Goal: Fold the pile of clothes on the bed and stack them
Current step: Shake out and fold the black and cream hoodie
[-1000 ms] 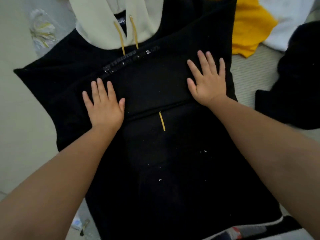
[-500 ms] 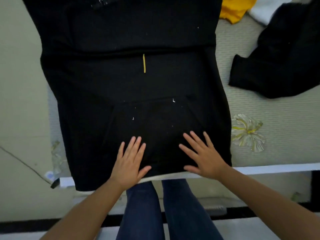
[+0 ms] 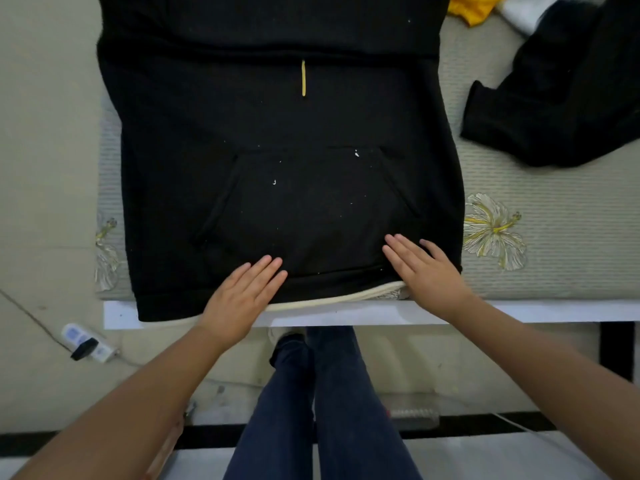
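Below, a bed (image 3: 554, 271) with a flower-patterned cover carries a black hoodie (image 3: 277, 133) spread flat, its hem at the near edge. Another black garment (image 3: 561, 98) lies to the right, apart. Both hands lie flat with straight fingers on the hem: left hand (image 3: 242, 296) near the middle, right hand (image 3: 426, 271) near the right corner.

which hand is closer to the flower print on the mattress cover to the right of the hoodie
Right. The right hand lies flat on the black hoodie by its right hem corner, just beside the flower print. The left hand rests at the hem's middle, farther away.
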Action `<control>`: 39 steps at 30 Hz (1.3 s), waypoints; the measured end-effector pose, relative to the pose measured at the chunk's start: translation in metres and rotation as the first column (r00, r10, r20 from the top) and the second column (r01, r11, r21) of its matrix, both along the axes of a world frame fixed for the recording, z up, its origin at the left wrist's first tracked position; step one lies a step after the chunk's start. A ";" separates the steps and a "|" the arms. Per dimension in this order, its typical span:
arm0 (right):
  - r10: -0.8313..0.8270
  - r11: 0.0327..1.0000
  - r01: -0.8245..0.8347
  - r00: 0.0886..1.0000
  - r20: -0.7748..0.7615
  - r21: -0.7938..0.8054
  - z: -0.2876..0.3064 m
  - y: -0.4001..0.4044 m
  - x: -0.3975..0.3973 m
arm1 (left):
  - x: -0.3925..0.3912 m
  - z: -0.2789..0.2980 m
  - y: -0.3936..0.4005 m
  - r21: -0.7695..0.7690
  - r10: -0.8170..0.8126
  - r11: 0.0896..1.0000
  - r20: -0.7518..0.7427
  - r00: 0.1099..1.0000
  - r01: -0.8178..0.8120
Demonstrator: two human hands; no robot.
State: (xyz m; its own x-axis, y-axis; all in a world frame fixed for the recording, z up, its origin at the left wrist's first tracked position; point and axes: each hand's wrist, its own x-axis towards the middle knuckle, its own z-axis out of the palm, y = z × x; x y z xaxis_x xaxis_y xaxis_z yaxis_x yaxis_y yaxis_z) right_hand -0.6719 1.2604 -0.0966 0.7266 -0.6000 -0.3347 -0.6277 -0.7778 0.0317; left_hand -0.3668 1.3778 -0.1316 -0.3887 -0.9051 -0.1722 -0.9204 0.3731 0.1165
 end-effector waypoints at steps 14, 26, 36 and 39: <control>-0.064 0.854 0.256 0.916 -0.397 0.453 0.064 0.019 0.025 | 0.054 0.073 0.031 0.387 0.326 0.833 0.233 0.916 -0.395; -0.212 0.838 0.403 0.862 -0.461 0.369 0.130 0.014 0.038 | 0.062 0.147 0.056 0.391 0.435 0.772 0.250 0.865 -0.501; -0.399 0.915 0.363 0.876 -0.270 -0.175 0.172 -0.114 0.083 | 0.093 0.179 -0.094 -0.134 0.543 0.839 0.119 0.831 -0.528; -0.407 0.912 0.372 0.874 -0.265 -0.172 0.173 -0.145 0.085 | 0.099 0.183 -0.132 -0.178 0.531 0.843 0.128 0.837 -0.508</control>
